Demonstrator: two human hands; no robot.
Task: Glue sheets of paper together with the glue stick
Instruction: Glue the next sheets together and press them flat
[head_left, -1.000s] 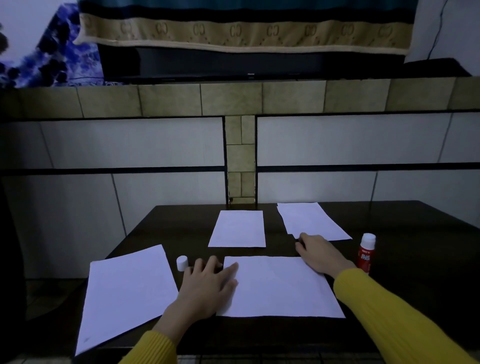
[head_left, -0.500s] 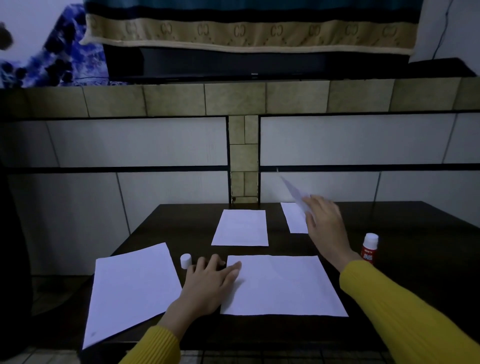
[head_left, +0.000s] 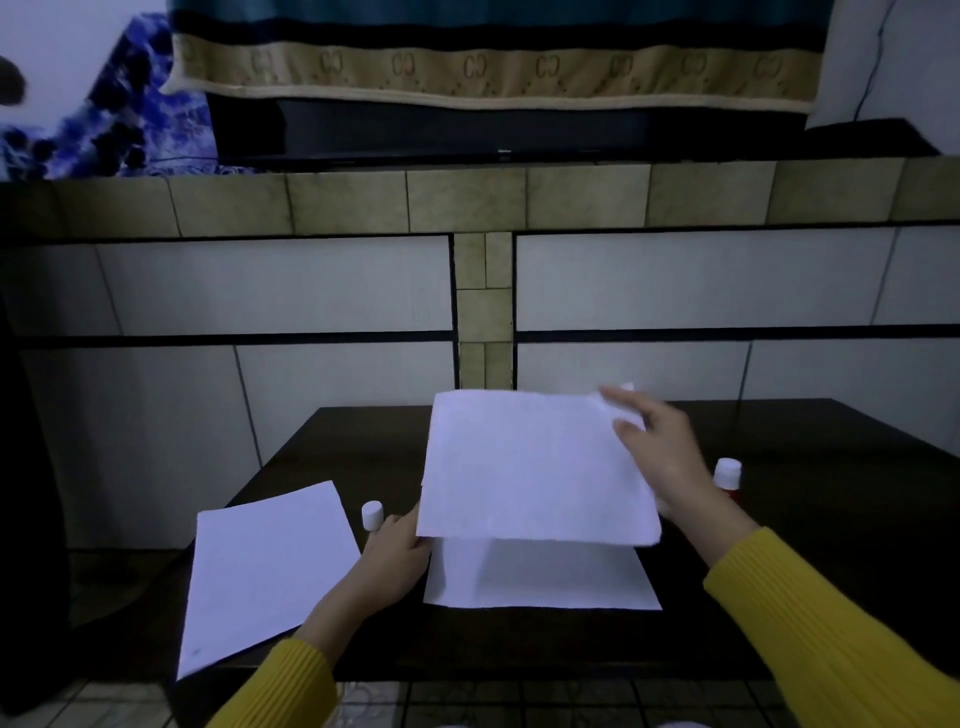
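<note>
White sheet (head_left: 535, 467) held in both hands' grip (head_left: 657, 457) (head_left: 397, 551); glue stick (head_left: 726, 480) label unreadable.

raised sheet (head_left: 530, 467) above flat sheet (head_left: 540, 577), mid-table (head_left: 831, 519) | right hand (head_left: 662, 457) at its far right corner, left hand (head_left: 397, 556) at its near left edge | third sheet (head_left: 265, 571) left, overhanging near edge | cap (head_left: 372, 515) between third sheet and raised sheet | glue stick (head_left: 727, 475) right, behind right hand
</note>
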